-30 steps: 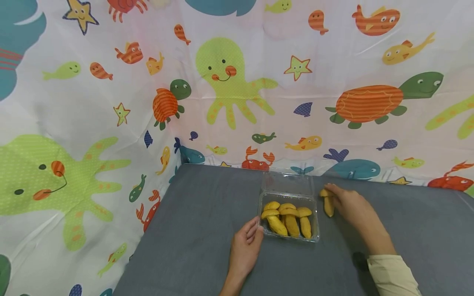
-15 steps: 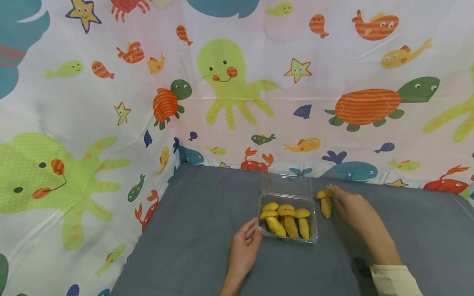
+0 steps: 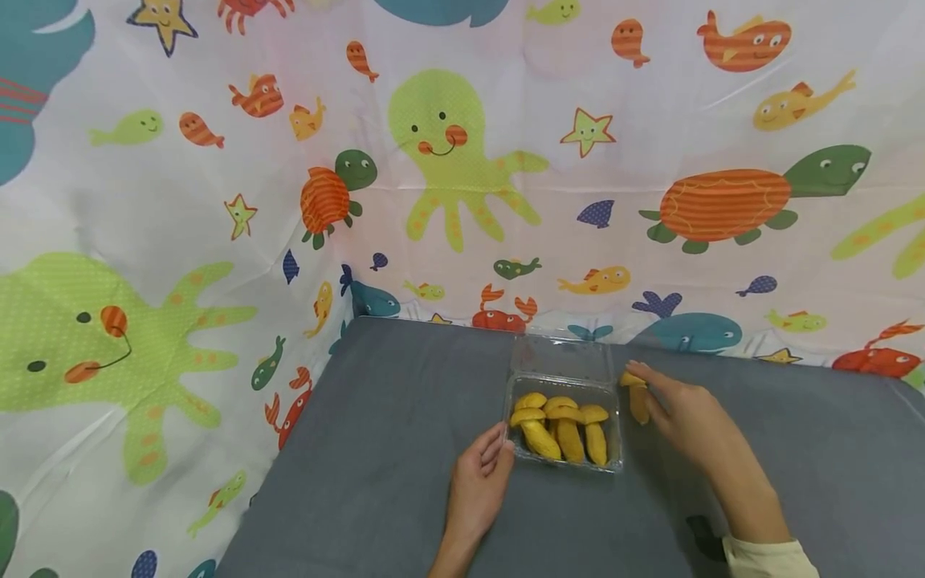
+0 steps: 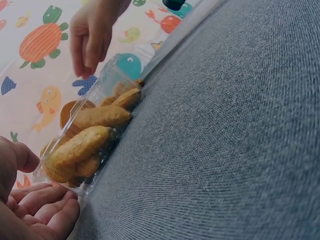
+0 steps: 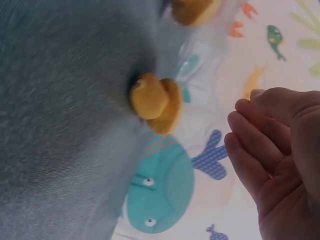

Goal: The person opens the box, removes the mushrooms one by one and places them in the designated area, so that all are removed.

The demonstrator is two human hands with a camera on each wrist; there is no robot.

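A clear plastic clamshell container (image 3: 620, 457) lies with its lid (image 3: 562, 357) folded back. Several yellow mushrooms (image 3: 568, 441) fill it, caps toward the lid. My left hand (image 3: 477, 486) holds the container's left side, thumb and fingers at its edge, as the left wrist view also shows. One loose mushroom (image 5: 150, 97) rests on the grey table, just right of the container. Above it hovers my right hand (image 3: 690, 417), partly covering it in the head view. In the right wrist view that hand is apart from the mushroom, its fingers loosely bent together with nothing between them.
A grey cloth covers the tabletop (image 3: 376, 449). Behind and to the left hangs a white curtain (image 3: 462, 281) printed with sea animals. A small dark object (image 3: 704, 536) shows beside the right wrist.
My right hand drew slightly away from the loose mushroom, then came back over it, and now hides part of it. The left hand has stayed at the container.
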